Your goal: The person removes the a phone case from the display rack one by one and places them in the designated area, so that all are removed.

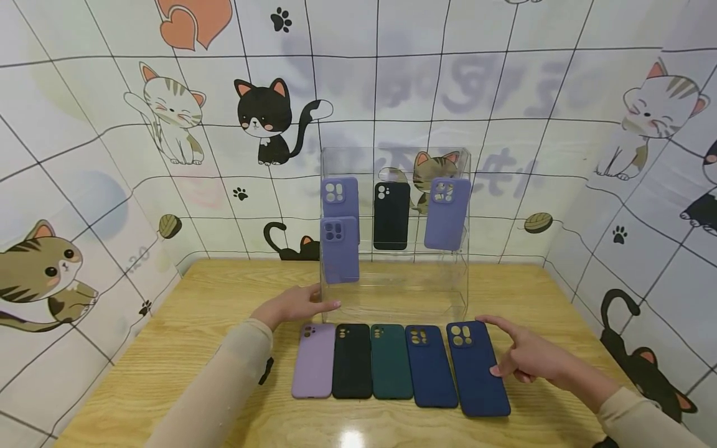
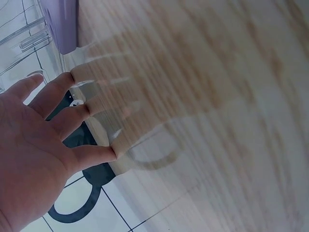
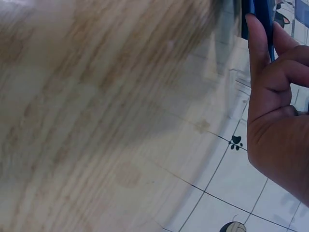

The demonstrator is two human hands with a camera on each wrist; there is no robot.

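Observation:
My right hand [image 1: 529, 356] holds the rightmost dark blue phone case [image 1: 480, 376], with the index finger at its top corner and the thumb on its right edge. In the right wrist view, that thumb and finger lie on either side of the blue case [image 3: 262, 17]. Spread, nearly straight fingers of my left hand [image 1: 292, 305] rest by the lower left corner of a clear display stand [image 1: 403, 283]. The left wrist view shows the left hand [image 2: 36, 140] with its fingertips near the wood tabletop and no phone case in it.
Left of the held case lie another dark blue case [image 1: 432, 370], a green case [image 1: 391, 367], a black case [image 1: 352, 367] and a light purple case [image 1: 313, 367]. On the stand are several purple cases [image 1: 340, 258] and a black case [image 1: 391, 218]. Cat-patterned walls enclose the table.

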